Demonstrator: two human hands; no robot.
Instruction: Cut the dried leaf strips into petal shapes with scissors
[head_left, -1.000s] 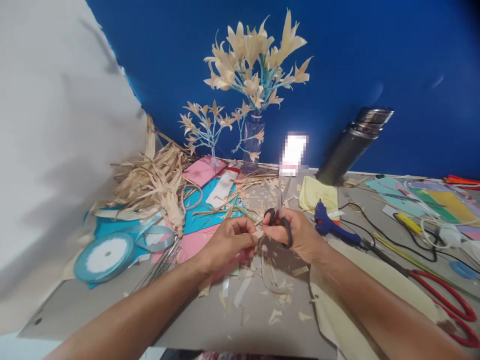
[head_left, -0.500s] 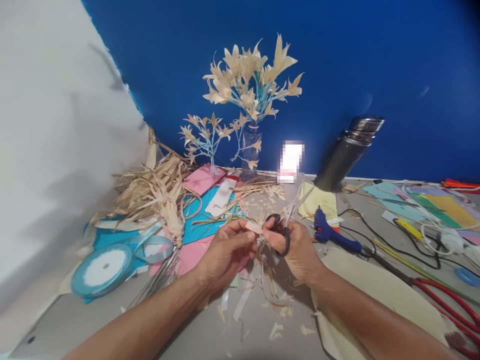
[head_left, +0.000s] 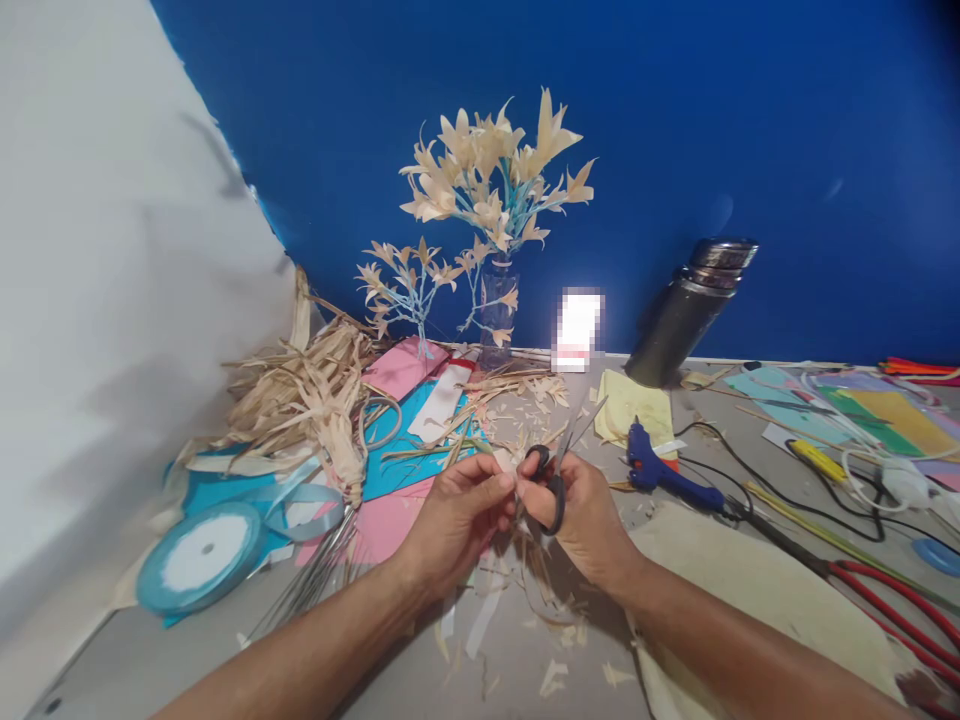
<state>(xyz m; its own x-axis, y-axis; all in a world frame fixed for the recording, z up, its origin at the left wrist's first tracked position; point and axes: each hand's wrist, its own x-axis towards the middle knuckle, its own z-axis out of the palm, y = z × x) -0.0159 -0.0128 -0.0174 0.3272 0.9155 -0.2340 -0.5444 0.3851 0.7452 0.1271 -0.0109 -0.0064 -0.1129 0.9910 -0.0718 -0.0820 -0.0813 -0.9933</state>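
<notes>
My left hand [head_left: 459, 515] pinches a small pale husk piece [head_left: 507, 462] between thumb and fingers, above the grey table [head_left: 187, 640]. My right hand [head_left: 581, 510] touches it from the right and grips black-handled scissors [head_left: 559, 465], fingers through the loops, blades parted and pointing up and away. Pale cut scraps [head_left: 551, 675] lie on the table under both hands.
A dry husk pile [head_left: 307, 385] and a blue ribbon spool [head_left: 199, 555] lie at left. Pink and blue papers [head_left: 405, 450], a vase of husk flowers [head_left: 495, 200], a steel flask [head_left: 686, 310], a blue glue gun [head_left: 660, 465], red-handled shears [head_left: 892, 600] and cables surround them.
The view tilted up slightly, so everything sits lower in frame. My right hand turned the scissors from blades upright to slanting right, blades now parted. The hands stay together on the husk piece.
</notes>
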